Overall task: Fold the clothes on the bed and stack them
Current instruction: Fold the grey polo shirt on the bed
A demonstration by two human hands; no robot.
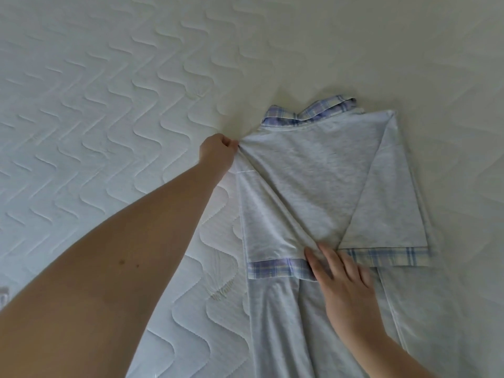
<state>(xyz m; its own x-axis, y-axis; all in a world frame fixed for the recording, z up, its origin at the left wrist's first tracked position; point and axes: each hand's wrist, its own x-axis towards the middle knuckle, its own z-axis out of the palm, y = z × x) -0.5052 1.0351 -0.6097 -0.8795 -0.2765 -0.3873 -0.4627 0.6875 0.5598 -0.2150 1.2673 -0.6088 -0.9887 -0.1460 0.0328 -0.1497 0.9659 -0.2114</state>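
Left hand [218,151] on grey plaid-trimmed shirt [313,170], sleeves folded inward

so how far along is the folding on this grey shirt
Done: the sleeve farther from the left hand is folded in over the grey shirt. In hand: the left hand pinches the shoulder, and the right hand presses near the other sleeve's plaid cuff. Left: folding up the body; no stack visible.
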